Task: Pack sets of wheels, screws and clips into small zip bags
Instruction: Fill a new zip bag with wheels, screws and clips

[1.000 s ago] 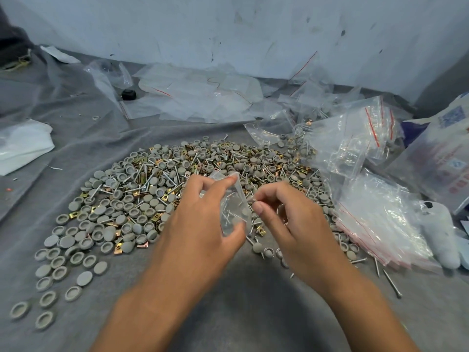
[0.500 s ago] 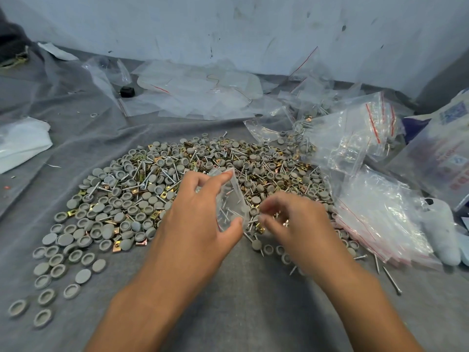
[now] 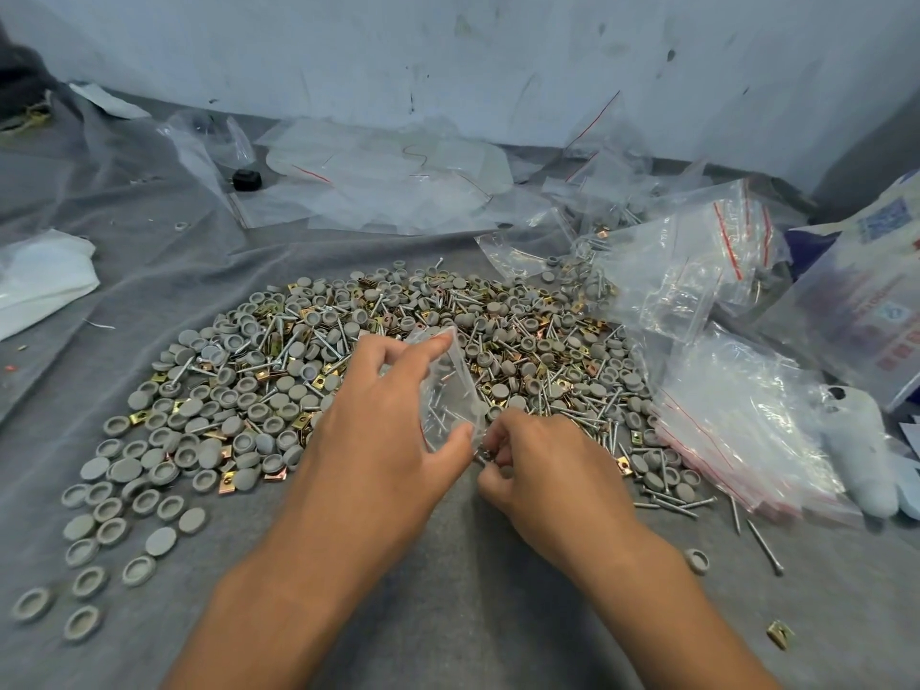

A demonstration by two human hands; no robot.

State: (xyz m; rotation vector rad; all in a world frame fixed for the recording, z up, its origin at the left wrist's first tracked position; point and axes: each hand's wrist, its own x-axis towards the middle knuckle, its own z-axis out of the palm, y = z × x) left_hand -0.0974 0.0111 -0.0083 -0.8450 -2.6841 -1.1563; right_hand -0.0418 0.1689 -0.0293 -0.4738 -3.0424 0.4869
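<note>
Bag: small zip bag (image 3: 450, 390) pinched upright by left hand (image 3: 383, 430), over the parts pile's (image 3: 378, 361) near edge.
Change: right hand (image 3: 542, 470) has dropped from the bag mouth to the pile beside it, fingers curled, likely picking the next piece.
Hidden: what it pinches; bag's count.

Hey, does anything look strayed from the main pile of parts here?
Yes, a few: a brass clip, a grey wheel and a screw lie alone on the grey cloth, near right, apart from the heap.
</note>
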